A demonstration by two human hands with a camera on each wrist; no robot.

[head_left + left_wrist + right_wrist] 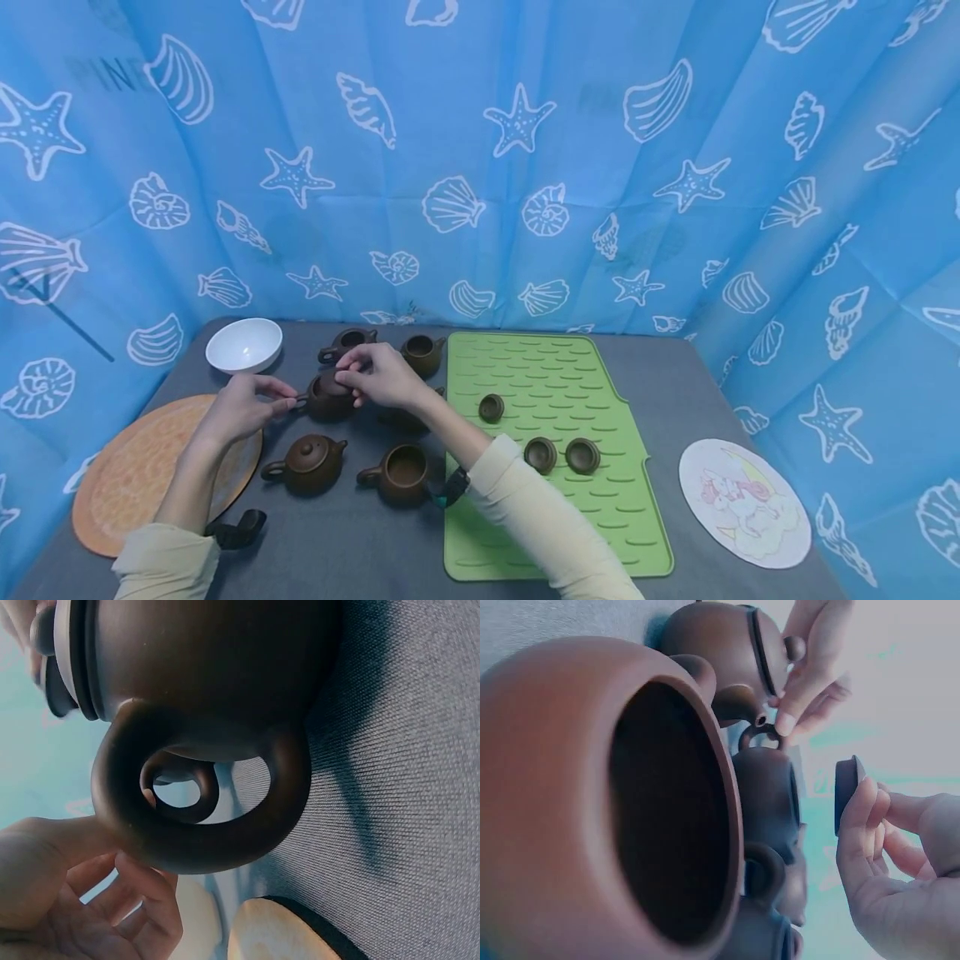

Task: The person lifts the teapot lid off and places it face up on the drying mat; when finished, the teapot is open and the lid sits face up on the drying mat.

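Observation:
My left hand (243, 408) pinches the looped handle of a dark brown open teapot (327, 402); in the right wrist view its thumb and finger meet at that handle (759, 735). My right hand (386, 379) holds a small round teapot lid (846, 791) by its top, tilted close over the same pot's mouth. A lidded teapot (311, 464), its handle large in the left wrist view, stands nearer me. Beside it is a teapot without a lid (403, 473), whose wide mouth fills much of the right wrist view.
More brown teapots (422, 354) stand at the back, one partly hidden under my right forearm. Three small lids (540, 455) lie on a green mat (525, 542). At left are a white bowl (244, 346) and a round wooden-looking board (135, 483); a white round picture mat (742, 504) lies right.

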